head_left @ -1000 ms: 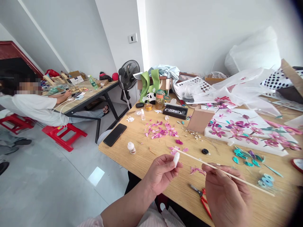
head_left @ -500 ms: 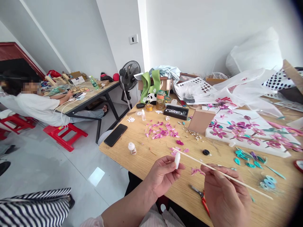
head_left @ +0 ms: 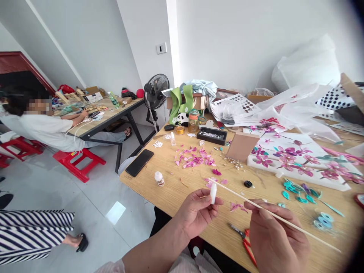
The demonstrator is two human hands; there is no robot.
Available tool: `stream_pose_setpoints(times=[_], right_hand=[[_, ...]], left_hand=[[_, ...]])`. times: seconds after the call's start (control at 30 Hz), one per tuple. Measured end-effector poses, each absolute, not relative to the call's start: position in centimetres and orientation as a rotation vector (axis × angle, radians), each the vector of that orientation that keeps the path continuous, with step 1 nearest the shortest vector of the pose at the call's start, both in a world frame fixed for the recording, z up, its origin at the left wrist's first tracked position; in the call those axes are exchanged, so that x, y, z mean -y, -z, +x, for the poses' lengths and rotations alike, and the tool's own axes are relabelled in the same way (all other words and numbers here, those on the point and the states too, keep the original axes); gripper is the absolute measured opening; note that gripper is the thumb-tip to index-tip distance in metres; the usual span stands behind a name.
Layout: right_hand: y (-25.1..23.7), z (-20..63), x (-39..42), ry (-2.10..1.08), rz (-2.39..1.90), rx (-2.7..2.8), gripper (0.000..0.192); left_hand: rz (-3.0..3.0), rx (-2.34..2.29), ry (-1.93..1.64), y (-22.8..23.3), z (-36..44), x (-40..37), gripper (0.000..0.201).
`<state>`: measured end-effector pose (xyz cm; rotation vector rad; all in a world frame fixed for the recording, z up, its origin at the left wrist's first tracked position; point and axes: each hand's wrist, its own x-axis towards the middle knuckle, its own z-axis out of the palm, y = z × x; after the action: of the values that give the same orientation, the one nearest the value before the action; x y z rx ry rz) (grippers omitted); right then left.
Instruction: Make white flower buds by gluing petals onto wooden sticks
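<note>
Between the thumb and fingers of my left hand (head_left: 200,208) is a small white tube (head_left: 213,194), held upright above the table. My right hand (head_left: 280,231) grips a long thin wooden stick (head_left: 301,228). The stick's far end lies close above the tube's top; whether they touch I cannot tell. Pink petals (head_left: 235,207) lie on the wood between my hands. Red-handled pliers (head_left: 247,244) rest beside my right hand, partly hidden by it. Left of my left hand stands a small white bottle (head_left: 159,179) with a printed label.
A phone (head_left: 139,163) lies at the table's left edge. Pink petals (head_left: 195,157), a black tray (head_left: 212,135) and a glass jar (head_left: 193,120) are farther back. Finished flowers (head_left: 287,159), teal petals (head_left: 298,189) and blue spools (head_left: 324,220) lie right. A person (head_left: 42,121) sits at another table.
My right hand has shifted slightly right and down with the stick. My left hand has barely moved. At lower left, a person in striped clothing has moved, and a sandalled foot now shows.
</note>
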<state>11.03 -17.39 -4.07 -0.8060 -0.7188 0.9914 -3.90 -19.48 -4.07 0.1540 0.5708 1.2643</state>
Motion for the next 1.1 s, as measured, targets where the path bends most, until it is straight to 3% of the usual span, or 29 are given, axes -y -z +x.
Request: stream_pose_setpoints(times=[1.1], right_hand=[[2.6,11.3,19.1,-0.844,-1.005,0.866,0.016]], left_hand=[[0.152,-0.552,-1.271,4.3,-4.1,19.3,0.023]])
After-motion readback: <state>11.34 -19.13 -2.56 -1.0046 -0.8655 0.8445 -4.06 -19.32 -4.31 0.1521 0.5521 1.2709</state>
